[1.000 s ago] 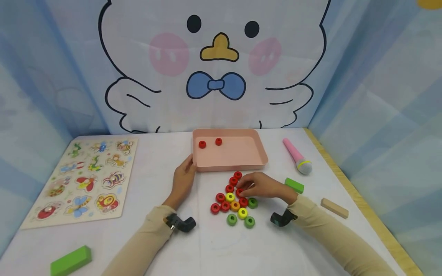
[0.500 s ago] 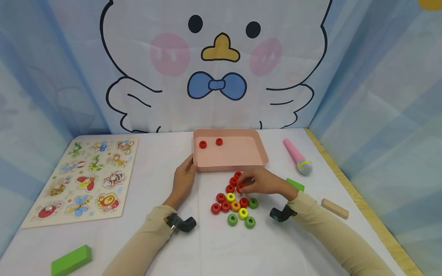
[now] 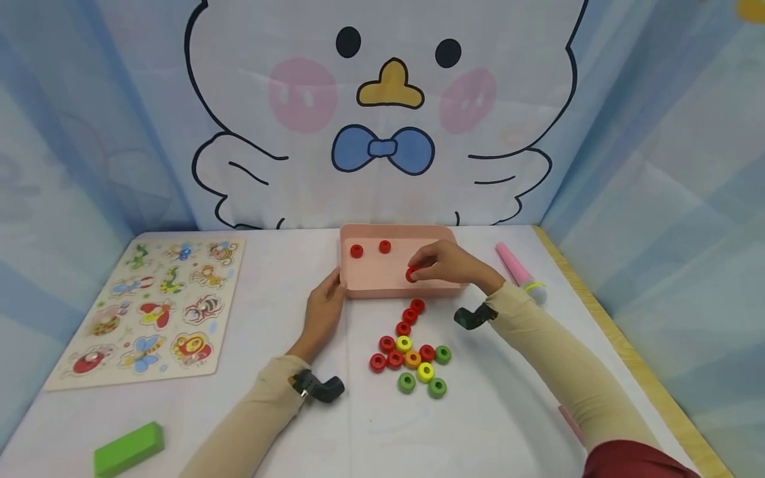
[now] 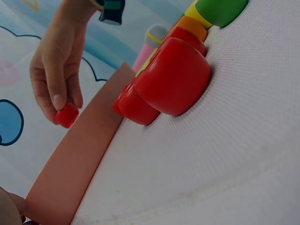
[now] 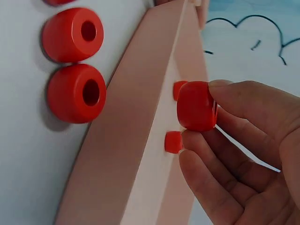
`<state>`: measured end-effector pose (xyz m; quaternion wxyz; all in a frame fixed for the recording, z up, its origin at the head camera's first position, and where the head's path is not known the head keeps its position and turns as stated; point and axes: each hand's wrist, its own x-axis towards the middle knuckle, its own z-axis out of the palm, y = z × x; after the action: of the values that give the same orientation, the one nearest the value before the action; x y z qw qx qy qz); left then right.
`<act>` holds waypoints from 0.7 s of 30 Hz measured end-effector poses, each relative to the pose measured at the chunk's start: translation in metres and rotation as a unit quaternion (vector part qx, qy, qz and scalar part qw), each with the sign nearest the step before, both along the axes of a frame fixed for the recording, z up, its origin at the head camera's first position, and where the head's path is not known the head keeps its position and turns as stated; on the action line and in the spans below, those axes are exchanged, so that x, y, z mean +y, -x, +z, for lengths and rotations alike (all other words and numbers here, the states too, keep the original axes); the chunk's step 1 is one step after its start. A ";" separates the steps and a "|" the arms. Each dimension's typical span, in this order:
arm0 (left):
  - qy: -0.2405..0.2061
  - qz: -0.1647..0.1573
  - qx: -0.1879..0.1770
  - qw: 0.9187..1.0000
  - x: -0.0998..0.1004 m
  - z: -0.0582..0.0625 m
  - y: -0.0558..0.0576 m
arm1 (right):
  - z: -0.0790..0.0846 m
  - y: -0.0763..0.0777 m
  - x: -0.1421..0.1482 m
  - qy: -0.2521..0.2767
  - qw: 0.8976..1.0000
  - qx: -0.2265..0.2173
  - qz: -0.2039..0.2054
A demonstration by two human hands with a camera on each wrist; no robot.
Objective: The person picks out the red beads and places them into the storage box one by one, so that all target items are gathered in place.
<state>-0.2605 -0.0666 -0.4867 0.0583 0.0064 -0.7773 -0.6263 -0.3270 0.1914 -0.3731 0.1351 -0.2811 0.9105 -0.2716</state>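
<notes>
Clock directions are taken from the middle of the loose beads (image 3: 395, 359), with twelve toward the back wall. At ten o'clock the left hand (image 3: 323, 312) holds the near left corner of the pink tray (image 3: 382, 292), its grip narrow, thumb and fingers close about the edge. The tray sits at twelve; two red beads (image 3: 356, 251) lie toward its left end. It looks light and stiff, best steadied at a corner like this. The loose beads, red, yellow, orange and green, lie on their flat ends, holes up, some touching. At one o'clock the right hand (image 3: 448, 264) has a bead-wide grip: thumb and fingertips pinch one red bead (image 5: 196, 107) over the tray, clear of its floor. That bead should be light, hard and tough, but its glossy rounded side may slip or roll, so opposite sides of the barrel seem the place to pinch.

The worktop (image 3: 382, 438) is white, with a fine weave close up. On it, an insect puzzle board (image 3: 186, 290) lies at nine, a green block (image 3: 128, 450) at eight and a pink toy microphone (image 3: 517, 269) at two, partly behind the right sleeve. Pale blue curtains (image 3: 66, 166) flank a bird-printed backdrop (image 3: 382, 192); a wooden strip (image 3: 622, 338) edges the right side.
</notes>
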 end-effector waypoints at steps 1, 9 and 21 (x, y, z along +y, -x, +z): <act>0.000 -0.001 0.001 1.000 0.000 0.000 0.000 | 0.000 0.004 -0.005 -0.009 1.000 -0.004 0.002; -0.011 0.005 0.010 1.000 0.001 0.000 0.001 | -0.005 0.045 -0.048 -0.079 0.996 -0.033 0.007; -0.010 -0.004 0.029 1.000 -0.003 -0.003 0.003 | -0.022 0.074 -0.074 -0.110 0.992 -0.061 0.008</act>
<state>-0.2630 -0.0698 -0.4897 0.0785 -0.0142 -0.7688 -0.6345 -0.4005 0.1178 -0.3951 0.2223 -0.2550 0.9226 -0.1854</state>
